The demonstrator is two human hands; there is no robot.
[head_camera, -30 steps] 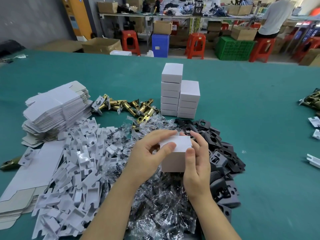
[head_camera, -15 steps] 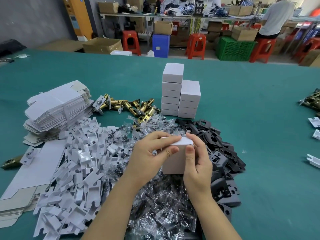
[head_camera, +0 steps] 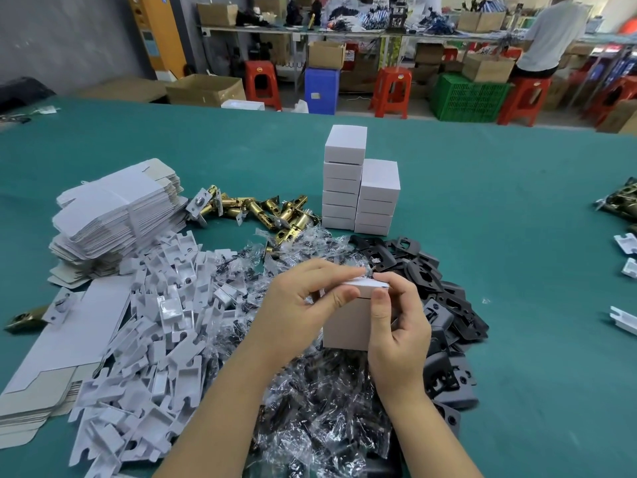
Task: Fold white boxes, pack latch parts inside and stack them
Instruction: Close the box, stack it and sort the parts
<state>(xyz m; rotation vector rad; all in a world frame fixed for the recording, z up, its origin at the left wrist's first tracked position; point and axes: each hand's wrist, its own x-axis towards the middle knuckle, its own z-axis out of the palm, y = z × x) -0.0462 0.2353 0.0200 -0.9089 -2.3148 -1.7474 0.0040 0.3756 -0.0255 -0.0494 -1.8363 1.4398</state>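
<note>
Both hands hold a small white box (head_camera: 346, 326) upright above a pile of clear bags of screws (head_camera: 320, 391). My left hand (head_camera: 300, 305) grips its left side, with thumb and forefinger on the top flap. My right hand (head_camera: 396, 326) grips the right side, its thumb on the front and its fingers at the flap's edge. Behind them two stacks of finished white boxes (head_camera: 360, 188) stand side by side, the left one taller. Brass latches (head_camera: 255, 210) lie left of the stacks. Black plates (head_camera: 437, 305) are heaped on the right, white plastic inserts (head_camera: 144, 339) on the left.
A stack of flat unfolded box blanks (head_camera: 113, 215) sits at far left, with more blanks (head_camera: 58, 353) near the front edge of the green table (head_camera: 517, 270). More parts (head_camera: 620, 208) lie at the right edge. Beyond the table are stools, crates and a person.
The box has turned so its top flap faces more edge-on to me. Both hands have shifted their fingers up onto the flap's edge.
</note>
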